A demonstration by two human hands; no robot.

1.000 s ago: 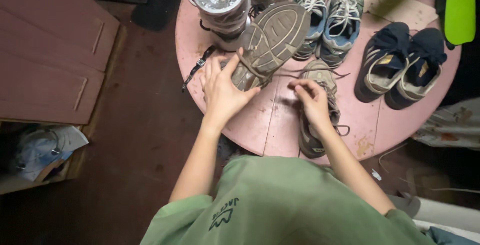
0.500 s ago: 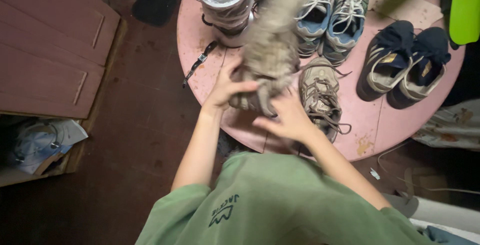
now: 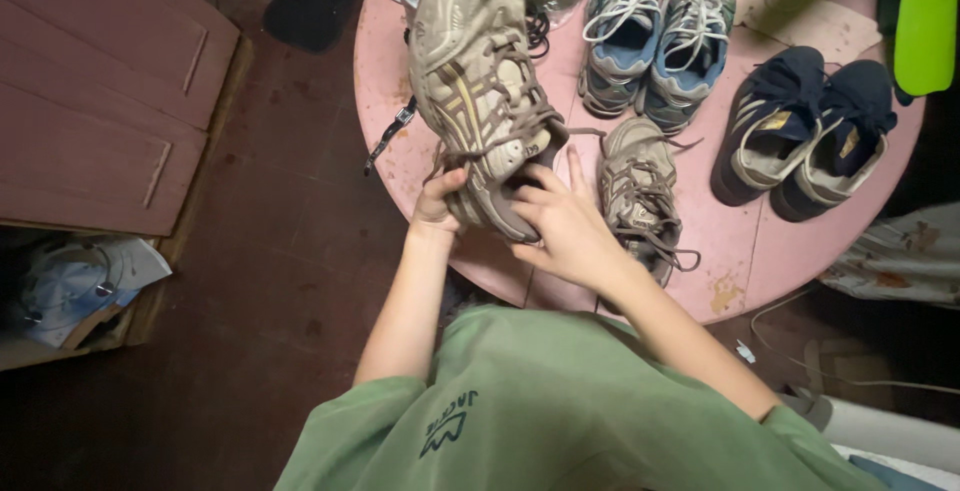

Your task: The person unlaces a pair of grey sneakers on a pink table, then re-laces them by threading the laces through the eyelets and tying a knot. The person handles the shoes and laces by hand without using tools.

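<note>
Flipped since earlier: tan sneaker point(image 3: 480, 81) now laces-up, lifted over pink worktop point(image 3: 760, 241). Left hand point(image 3: 437, 206) grips its heel; right hand point(image 3: 560, 221) clasps the collar. Matching shoe point(image 3: 638, 191) alongside.

The person wore a loose green T-shirt point(image 3: 560, 411) at the frame's bottom. Its short sleeves left both forearms bare. A dark printed emblem point(image 3: 447, 423) sat on the chest.

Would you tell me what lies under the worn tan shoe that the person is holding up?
Under the tan shoe shows the pink round table and a dark strap. Both hands, left and right, grip its heel. The tabletop directly beneath is covered.
</note>
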